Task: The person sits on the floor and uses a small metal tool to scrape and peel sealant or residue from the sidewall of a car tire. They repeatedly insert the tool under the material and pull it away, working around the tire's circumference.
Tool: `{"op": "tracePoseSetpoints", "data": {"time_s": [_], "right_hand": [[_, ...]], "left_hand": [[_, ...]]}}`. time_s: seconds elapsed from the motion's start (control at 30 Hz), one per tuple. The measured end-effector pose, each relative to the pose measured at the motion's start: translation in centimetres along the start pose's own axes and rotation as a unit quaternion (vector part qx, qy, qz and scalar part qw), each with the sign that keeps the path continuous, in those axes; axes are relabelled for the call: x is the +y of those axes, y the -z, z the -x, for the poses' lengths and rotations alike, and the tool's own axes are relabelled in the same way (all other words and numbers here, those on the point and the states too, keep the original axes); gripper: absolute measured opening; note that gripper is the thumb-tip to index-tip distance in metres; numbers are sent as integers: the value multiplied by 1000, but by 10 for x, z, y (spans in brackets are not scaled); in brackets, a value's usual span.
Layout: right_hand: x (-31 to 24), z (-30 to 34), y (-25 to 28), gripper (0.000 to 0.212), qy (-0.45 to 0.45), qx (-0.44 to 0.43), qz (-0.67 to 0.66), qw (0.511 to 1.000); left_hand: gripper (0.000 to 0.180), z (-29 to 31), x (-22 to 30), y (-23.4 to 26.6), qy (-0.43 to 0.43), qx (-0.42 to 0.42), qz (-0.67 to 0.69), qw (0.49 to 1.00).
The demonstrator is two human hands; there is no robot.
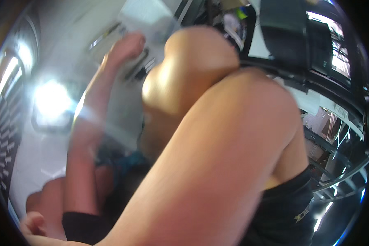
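Observation:
My left hand point(128, 46) is raised at the upper left, above a pale, glossy surface point(76, 24). Its fingers look curled into a fist; anything inside them is hidden by blur. A large bare limb point(209, 151), apparently my bent right arm, crosses close to the camera. At the lower left edge, what appears to be my right hand point(33, 224) is cut off, and its grip is unclear. Beyond the limb are rounded bare shapes point(188, 65), probably my knees. Beside my left hand lie a slim dark item point(104, 37) and another dark item point(145, 69).
Dark equipment point(289, 30) and a cluttered dark holder point(229, 22) stand at the upper right. Metal framing point(340, 176) curves along the right side. A bright light glare point(52, 100) covers part of the left. Black cloth point(285, 209) lies at the lower right.

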State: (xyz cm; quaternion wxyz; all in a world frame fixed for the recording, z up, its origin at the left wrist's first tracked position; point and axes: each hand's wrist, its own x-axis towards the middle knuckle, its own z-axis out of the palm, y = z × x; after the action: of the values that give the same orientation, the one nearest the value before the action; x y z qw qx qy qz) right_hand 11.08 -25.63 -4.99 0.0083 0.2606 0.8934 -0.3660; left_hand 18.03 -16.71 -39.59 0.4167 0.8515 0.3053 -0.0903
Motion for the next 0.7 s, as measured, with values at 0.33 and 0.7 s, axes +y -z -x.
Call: {"op": "tracePoseSetpoints", "data": {"time_s": [0.33,0.7], "right_hand": [[95,-34,12,24,-34,25,16,999],[192,-1,94,30,-333,66,128,932]], "left_hand": [[37,3,-36,1,112,25,126,985],[23,13,-13,14,64,37,-20,997]]}}
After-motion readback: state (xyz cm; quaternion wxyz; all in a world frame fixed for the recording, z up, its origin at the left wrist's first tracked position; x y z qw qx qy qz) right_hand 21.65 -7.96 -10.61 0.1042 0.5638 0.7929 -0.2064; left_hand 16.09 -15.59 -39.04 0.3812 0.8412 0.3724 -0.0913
